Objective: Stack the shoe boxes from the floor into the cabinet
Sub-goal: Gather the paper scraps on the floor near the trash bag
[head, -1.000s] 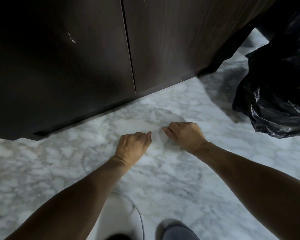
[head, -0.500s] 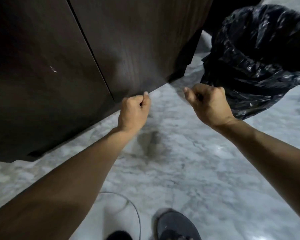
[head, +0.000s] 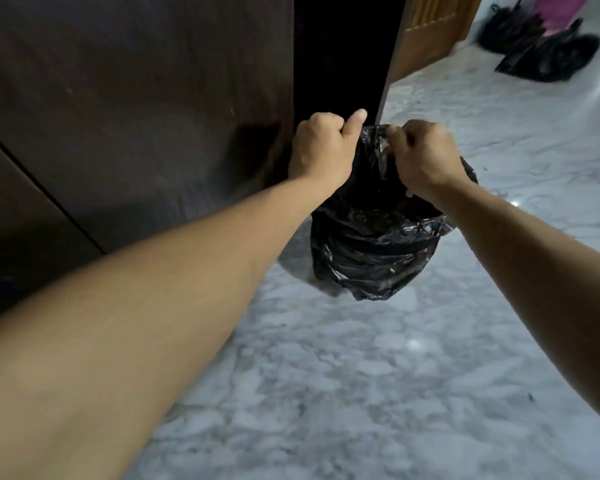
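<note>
Since a second ago I see both hands have risen from the marble floor: left hand and right hand each clench one black plastic bag (contents hidden) beside the cabinet; no shoe boxes show.

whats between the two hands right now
The bunched top of a black plastic bag fills the gap between the left hand and the right hand; both grip it, as the head view shows.
</note>
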